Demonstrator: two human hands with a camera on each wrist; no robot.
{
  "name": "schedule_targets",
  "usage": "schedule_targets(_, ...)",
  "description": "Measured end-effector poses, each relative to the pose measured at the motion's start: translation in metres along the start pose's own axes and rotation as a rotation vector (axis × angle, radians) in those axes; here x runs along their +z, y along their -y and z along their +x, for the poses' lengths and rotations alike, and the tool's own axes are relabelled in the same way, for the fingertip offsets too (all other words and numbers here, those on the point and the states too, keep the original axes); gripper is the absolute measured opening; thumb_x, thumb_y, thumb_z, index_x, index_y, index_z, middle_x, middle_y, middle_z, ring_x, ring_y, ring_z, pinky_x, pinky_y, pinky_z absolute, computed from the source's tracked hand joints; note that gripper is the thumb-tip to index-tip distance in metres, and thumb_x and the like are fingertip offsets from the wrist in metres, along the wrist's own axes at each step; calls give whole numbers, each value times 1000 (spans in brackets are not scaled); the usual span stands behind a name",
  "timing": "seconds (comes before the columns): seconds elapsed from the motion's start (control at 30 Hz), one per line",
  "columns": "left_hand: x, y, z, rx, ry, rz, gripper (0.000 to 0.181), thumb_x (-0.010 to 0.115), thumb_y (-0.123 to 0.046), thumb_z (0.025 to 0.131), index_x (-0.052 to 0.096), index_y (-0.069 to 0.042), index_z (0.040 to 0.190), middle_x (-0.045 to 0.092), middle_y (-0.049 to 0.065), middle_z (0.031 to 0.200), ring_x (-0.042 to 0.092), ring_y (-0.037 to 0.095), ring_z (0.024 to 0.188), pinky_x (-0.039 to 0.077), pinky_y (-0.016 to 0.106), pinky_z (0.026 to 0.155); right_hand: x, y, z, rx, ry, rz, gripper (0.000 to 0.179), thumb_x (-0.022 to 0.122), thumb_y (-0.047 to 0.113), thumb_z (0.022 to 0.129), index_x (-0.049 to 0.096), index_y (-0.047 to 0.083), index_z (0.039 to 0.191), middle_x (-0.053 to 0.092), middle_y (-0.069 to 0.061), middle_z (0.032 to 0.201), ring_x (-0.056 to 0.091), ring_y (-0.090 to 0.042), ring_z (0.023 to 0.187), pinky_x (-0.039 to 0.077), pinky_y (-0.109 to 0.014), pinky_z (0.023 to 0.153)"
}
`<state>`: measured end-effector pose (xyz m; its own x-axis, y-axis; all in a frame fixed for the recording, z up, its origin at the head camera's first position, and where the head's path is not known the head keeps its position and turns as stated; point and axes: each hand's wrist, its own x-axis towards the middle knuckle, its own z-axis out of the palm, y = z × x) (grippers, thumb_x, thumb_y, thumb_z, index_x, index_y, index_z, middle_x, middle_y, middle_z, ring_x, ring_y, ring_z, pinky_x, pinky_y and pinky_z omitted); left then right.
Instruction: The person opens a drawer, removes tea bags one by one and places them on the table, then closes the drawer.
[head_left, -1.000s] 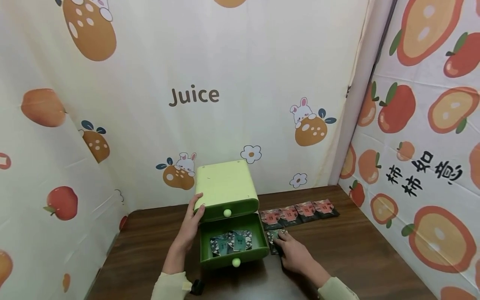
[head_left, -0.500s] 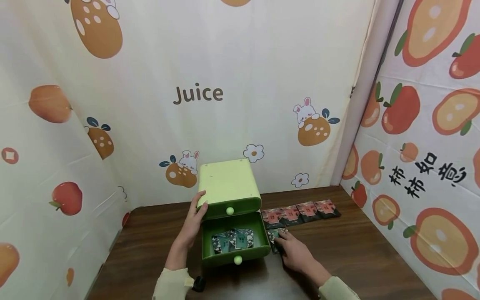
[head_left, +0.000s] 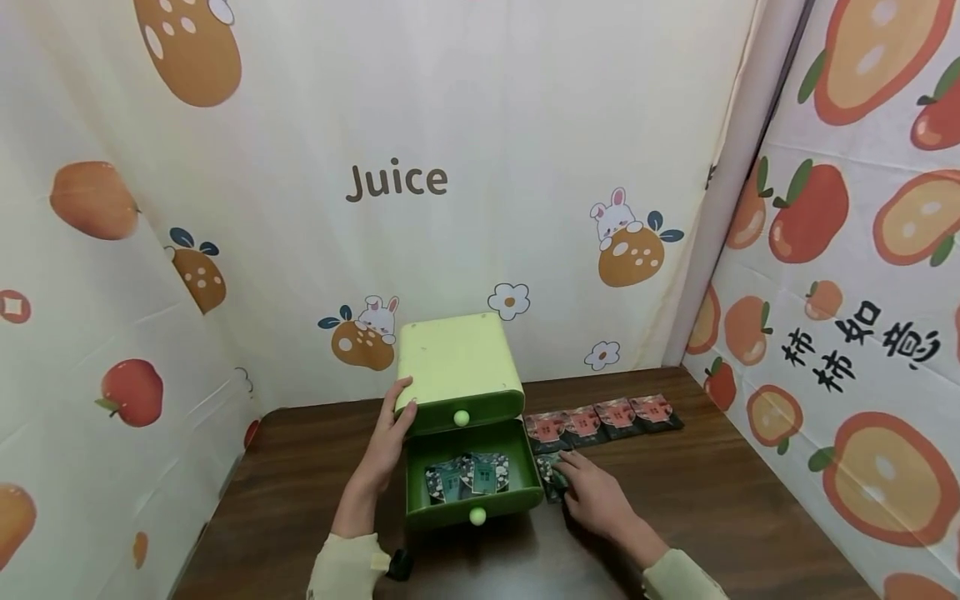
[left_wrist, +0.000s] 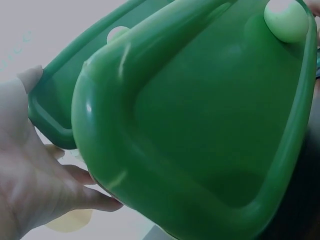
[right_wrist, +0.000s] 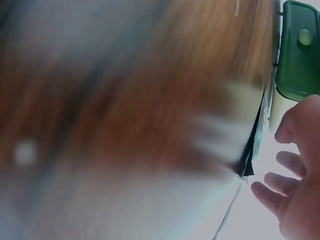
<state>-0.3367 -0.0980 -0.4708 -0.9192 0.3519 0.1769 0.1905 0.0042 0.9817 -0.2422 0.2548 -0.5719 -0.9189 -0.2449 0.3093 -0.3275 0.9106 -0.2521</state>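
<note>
A small two-drawer cabinet (head_left: 459,354) has a pale green top and dark green fronts. My left hand (head_left: 384,437) grips its front left corner, thumb at the upper drawer's edge and fingers along the side; the left wrist view shows the fingers (left_wrist: 95,200) there. The lower drawer (head_left: 416,521) is pulled out, with two green-printed sachets (head_left: 483,473) lying overlapped inside. Just right of it, a green-printed sachet (head_left: 551,471) lies on the table. My right hand (head_left: 596,496) reaches over that sachet, partly covering it; in the right wrist view its fingers (right_wrist: 282,182) are spread apart from it.
Several red-printed sachets (head_left: 581,423) lie in an overlapping row behind my right hand. The wooden table (head_left: 720,508) meets a printed curtain (head_left: 480,242) at the back and another on the right. The upper drawer's round knob (head_left: 461,418) faces me.
The head view has shifted slightly. My right fingers have loosened and drawn back a little, showing more of the green-printed sachet. My left hand stays on the cabinet.
</note>
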Motion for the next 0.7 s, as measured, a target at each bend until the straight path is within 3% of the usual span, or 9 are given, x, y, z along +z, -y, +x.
schedule_targets(0.17, 2, -1, 1, 12, 14, -22, 50, 38, -32, 107, 19, -25, 152, 11, 13, 152, 32, 33, 121, 35, 52, 96, -8, -2, 2, -10, -57, 7, 39, 73, 5, 80, 69, 9, 118, 60, -11, 128, 61, -24, 105, 44, -29, 60)
schedule_targets(0.3, 3, -16, -3, 13, 30, -40, 51, 40, -30, 106, 20, -21, 152, 11, 15, 151, 31, 34, 121, 36, 53, 96, -22, 4, 11, -49, -158, 30, 33, 75, 5, 80, 71, 11, 112, 65, -9, 120, 63, -21, 97, 49, -33, 62)
schedule_targets(0.5, 1, -31, -13, 18, 20, -7, 51, 39, -27, 107, 19, -16, 152, 13, 18, 149, 31, 35, 120, 36, 48, 95, -52, 45, 32, -210, -341, 134, 23, 75, 4, 79, 72, 15, 100, 67, 3, 102, 62, -12, 94, 52, -34, 73)
schedule_targets(0.6, 0, -30, -12, 12, 36, -2, 51, 39, -27, 107, 18, -16, 153, 11, 18, 150, 30, 35, 122, 36, 46, 94, -66, 74, 43, -273, -322, 171, 19, 76, 5, 80, 72, 17, 95, 66, 7, 96, 61, -10, 90, 52, -31, 74)
schedule_targets(0.7, -2, -20, -3, 11, 45, -15, 51, 39, -28, 107, 18, -20, 153, 10, 16, 152, 27, 35, 124, 33, 50, 96, -75, 101, 57, -297, -231, 113, 11, 75, 9, 82, 72, 16, 90, 66, 7, 89, 61, -10, 83, 51, -30, 70)
